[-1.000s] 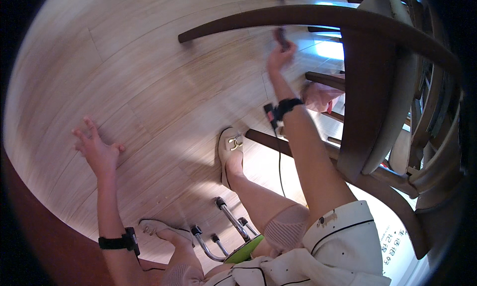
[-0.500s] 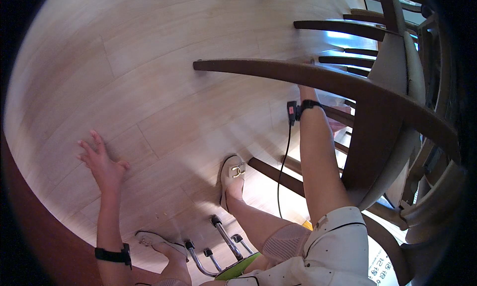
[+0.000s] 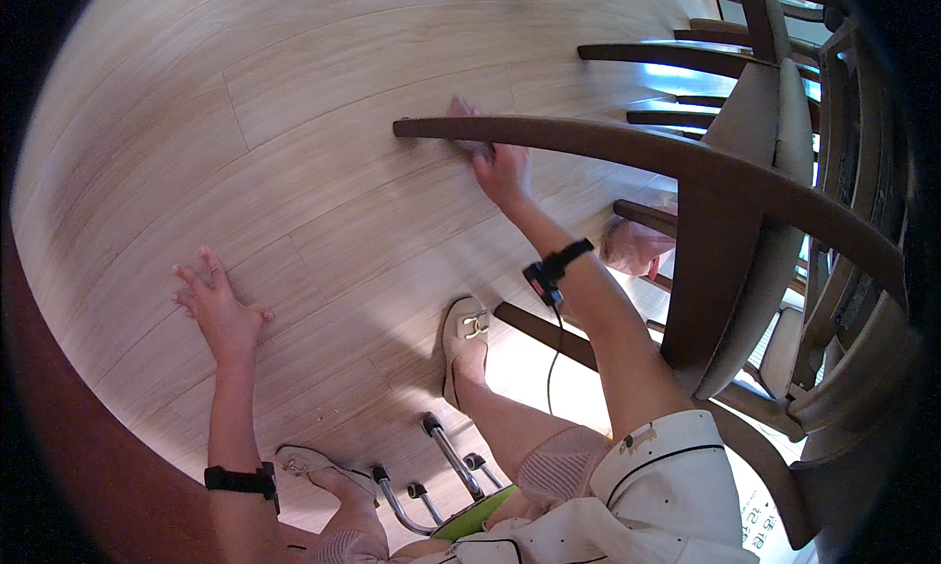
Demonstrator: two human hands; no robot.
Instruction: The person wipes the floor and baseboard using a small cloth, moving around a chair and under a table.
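Overhead, head view: right hand (image 3: 502, 170) clenched on a small grey-pink cloth (image 3: 465, 123), pressed to the wooden floor (image 3: 294, 172) beneath a dark chair rail (image 3: 588, 143); cloth lies just beyond the fingertips. Left hand (image 3: 221, 304) released, fingers splayed flat on floor, well apart.

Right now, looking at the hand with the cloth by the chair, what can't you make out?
Head view only:
- The cloth: mostly hidden behind the dark chair rail and under the right hand, and blurred; its full shape is unclear.
- Right hand fingers: tips covered by the rail.
- Left hand: flat on the wooden floor, palm unseen.
- Chair: far side cut off by the picture's rim.
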